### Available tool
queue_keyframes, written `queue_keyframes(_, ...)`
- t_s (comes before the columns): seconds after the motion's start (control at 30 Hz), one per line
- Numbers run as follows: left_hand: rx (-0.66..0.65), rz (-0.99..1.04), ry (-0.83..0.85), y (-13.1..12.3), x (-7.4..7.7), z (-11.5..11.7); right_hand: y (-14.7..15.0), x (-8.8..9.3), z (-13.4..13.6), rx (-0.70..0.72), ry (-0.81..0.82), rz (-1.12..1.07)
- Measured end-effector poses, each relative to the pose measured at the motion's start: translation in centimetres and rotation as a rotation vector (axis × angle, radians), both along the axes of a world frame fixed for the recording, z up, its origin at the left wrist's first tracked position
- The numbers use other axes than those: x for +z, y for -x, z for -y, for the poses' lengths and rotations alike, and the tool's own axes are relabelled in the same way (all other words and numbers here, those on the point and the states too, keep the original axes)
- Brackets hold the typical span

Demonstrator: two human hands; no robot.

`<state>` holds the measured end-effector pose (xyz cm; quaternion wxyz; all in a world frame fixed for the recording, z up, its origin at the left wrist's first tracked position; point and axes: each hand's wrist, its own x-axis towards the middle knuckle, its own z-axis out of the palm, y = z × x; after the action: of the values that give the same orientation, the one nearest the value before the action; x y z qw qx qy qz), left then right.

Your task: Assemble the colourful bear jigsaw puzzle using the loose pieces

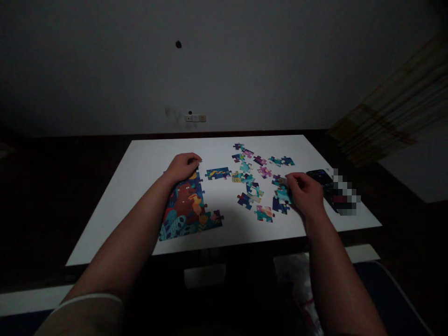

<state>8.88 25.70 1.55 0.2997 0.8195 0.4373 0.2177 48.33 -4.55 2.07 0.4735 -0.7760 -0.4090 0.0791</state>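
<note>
A partly joined colourful puzzle (189, 210) lies on the white table (147, 158) in front of me at the left. My left hand (182, 166) rests at its top edge, fingers curled down onto the pieces there. My right hand (304, 190) is closed among several loose puzzle pieces (254, 175) spread over the middle and right of the table, its fingers pinching a teal piece (283, 191). A small joined blue strip (218, 173) lies between the two hands.
A dark phone (324, 182) lies on the table right of my right hand, partly blurred. The room is dim. A wall with a socket plate (196, 118) stands behind the table. A curtain (395, 116) hangs at the right.
</note>
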Motion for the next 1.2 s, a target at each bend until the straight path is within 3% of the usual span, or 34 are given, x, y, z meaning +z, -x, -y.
queue_keyframes(0.63,-0.014,0.011,0.002,0.2,0.2,0.0,0.5,1.0,0.1,0.020,0.040,0.005)
queue_keyframes(1.07,0.007,0.014,0.003,0.2,-0.1,-0.2,0.0,0.1,0.0,0.024,0.005,0.012)
queue_keyframes(1.2,0.004,0.021,0.010,0.2,-0.2,-0.3,0.4,0.9,0.2,0.022,0.031,0.010)
